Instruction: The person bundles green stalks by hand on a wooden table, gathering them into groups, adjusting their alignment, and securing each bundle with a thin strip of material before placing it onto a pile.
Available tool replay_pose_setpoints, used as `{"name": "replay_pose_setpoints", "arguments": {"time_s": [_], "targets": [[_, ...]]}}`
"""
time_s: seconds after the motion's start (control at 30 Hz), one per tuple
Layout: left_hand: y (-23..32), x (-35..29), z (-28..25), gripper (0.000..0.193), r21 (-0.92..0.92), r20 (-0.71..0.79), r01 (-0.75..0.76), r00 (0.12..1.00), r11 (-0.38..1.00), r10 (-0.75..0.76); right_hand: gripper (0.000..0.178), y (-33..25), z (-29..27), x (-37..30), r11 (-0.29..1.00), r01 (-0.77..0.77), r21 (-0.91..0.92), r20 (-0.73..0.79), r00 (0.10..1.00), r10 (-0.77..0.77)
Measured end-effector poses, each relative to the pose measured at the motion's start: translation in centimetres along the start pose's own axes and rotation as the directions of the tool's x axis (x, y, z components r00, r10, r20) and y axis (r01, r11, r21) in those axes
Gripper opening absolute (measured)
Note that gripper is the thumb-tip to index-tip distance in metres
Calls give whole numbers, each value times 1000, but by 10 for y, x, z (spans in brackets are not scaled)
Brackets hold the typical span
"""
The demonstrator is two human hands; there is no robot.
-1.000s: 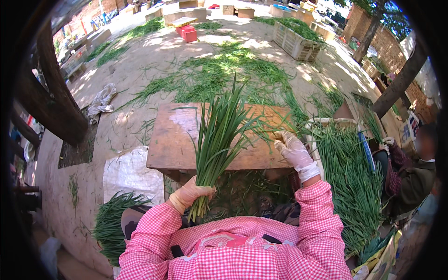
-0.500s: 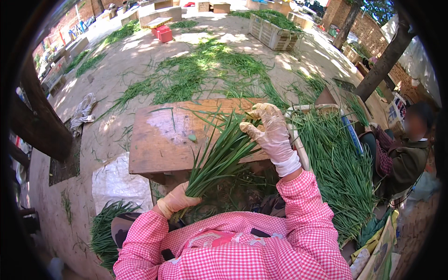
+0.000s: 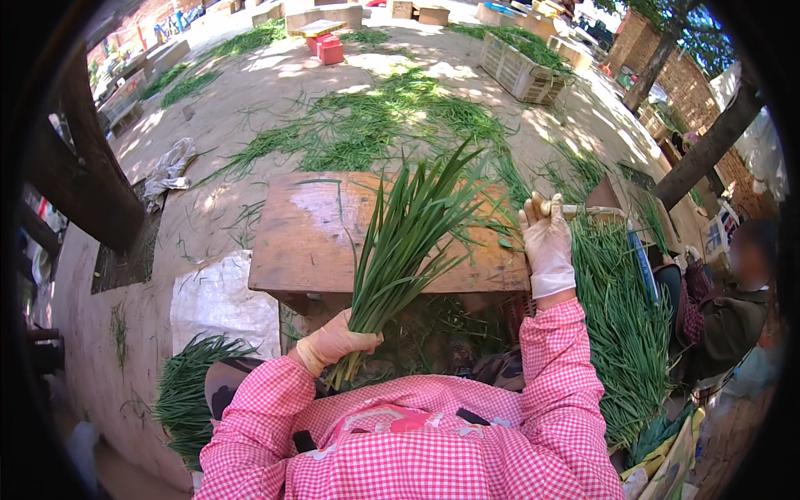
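My gloved left hand (image 3: 337,343) is closed around the pale lower ends of a bunch of green chives (image 3: 400,250). The bunch tilts up and to the right, its leaf tips fanned out above the low wooden table (image 3: 304,250). My gloved right hand (image 3: 548,250) is raised at the table's right edge, apart from the bunch. Its fingers are curled up; whatever they may hold is too small to make out. Just right of that hand lies a large heap of chives (image 3: 617,325) in a light-rimmed container.
Another pile of chives (image 3: 196,392) lies at my lower left, beside a white sheet (image 3: 225,304). Loose leaves (image 3: 375,125) are strewn beyond the table. A light crate (image 3: 521,77) and a red box (image 3: 330,52) stand farther off. A person (image 3: 725,308) sits at the right.
My right hand has left the leaf tips and moved right, its fingers now more curled. The bunch in my left hand stands more upright. The view has shifted slightly.
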State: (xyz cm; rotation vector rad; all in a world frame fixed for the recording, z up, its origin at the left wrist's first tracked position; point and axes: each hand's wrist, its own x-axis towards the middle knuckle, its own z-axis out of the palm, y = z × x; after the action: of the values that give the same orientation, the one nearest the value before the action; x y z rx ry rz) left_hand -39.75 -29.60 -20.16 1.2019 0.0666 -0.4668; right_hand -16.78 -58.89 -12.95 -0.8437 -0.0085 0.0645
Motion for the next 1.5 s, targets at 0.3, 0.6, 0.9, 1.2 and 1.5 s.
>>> {"name": "replay_pose_setpoints", "arguments": {"time_s": [0.3,0.6,0.9,1.2,1.5], "targets": [[13,9,10,28,44,-119,-175,977,984,179,68,108,69,-99,439,80,-895,410,539,736],[90,28,-15,40,353,-168,-392,866,850,470,49,108,165,-83,842,270,-468,708,685,173],[64,70,-70,56,452,-317,-492,691,744,649,49,138,184,-55,178,592,-786,608,687,399],[91,32,-81,43,-416,-436,-624,775,662,457,40,136,195,-44,822,-68,-566,615,629,476],[81,27,-109,44,-612,-421,-593,804,523,420,47,223,47,-8,745,-508,-432,296,701,649]]}}
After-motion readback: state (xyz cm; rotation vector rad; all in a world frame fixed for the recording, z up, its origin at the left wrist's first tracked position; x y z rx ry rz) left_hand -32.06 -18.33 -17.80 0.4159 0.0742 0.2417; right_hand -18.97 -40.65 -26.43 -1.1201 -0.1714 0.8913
